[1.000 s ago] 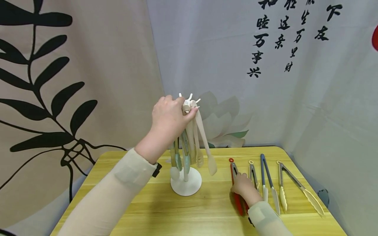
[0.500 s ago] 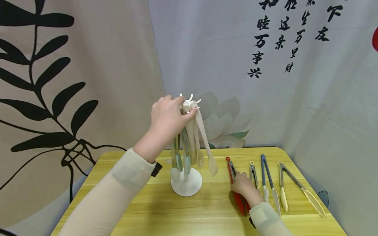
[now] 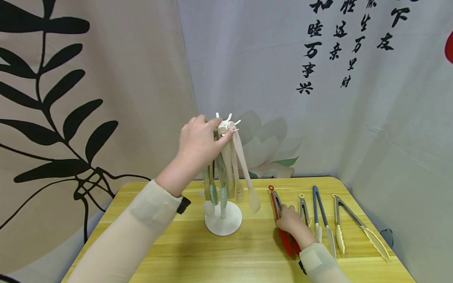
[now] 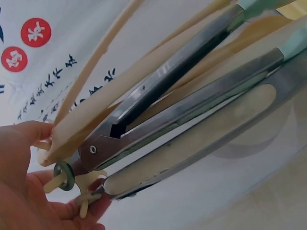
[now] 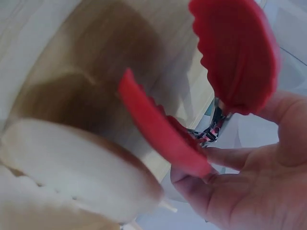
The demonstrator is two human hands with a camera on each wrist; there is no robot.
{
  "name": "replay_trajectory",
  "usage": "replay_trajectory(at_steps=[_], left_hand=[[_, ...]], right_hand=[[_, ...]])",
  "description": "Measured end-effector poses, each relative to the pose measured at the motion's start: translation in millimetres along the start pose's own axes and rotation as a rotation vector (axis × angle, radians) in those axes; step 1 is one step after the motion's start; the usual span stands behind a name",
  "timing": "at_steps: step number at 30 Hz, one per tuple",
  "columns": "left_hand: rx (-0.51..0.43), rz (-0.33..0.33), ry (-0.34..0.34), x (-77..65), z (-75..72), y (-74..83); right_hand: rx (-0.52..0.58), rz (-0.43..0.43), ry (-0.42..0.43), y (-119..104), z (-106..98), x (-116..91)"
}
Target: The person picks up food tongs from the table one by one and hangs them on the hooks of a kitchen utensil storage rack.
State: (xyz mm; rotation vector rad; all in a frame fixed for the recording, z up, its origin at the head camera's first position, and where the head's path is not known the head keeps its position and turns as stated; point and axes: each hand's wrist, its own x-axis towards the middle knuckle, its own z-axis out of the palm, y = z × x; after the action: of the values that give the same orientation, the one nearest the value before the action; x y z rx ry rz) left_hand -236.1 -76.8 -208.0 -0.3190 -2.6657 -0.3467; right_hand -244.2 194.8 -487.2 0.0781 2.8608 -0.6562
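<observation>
My left hand (image 3: 198, 139) grips the hooked top of a white utensil stand (image 3: 231, 228). Metal tongs with pale green tips (image 4: 192, 98) hang there by a green ring. Beside them hang beige utensils, among them a slotted one (image 3: 239, 193) and a spatula (image 3: 253, 200). At the right, my right hand (image 3: 293, 223) holds red-tipped tongs (image 3: 286, 243) around their middle. Their scalloped red heads (image 5: 235, 52) stand apart in the right wrist view, and the ring end points away from me.
To the right of my right hand lie small grey tongs (image 3: 304, 210), blue-handled tongs (image 3: 320, 208) and cream-tipped tongs (image 3: 368, 232), side by side on the wooden table (image 3: 162, 251). A printed curtain (image 3: 141, 78) hangs behind the table.
The ring end of the red tongs has swung to the left and slightly away from me in my right hand. My left hand has shifted only a little on the stand's top.
</observation>
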Motion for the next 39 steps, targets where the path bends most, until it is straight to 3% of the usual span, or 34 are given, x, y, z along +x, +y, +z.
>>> replay_trajectory(at_steps=[20, 39], left_hand=[[-0.221, 0.176, -0.067, 12.0, 1.8, -23.2], [-0.261, 0.280, -0.151, 17.5, -1.1, -33.4]], right_hand=[[0.028, -0.032, 0.018, 4, -2, 3], [0.060, -0.044, 0.024, -2, -5, 0]])
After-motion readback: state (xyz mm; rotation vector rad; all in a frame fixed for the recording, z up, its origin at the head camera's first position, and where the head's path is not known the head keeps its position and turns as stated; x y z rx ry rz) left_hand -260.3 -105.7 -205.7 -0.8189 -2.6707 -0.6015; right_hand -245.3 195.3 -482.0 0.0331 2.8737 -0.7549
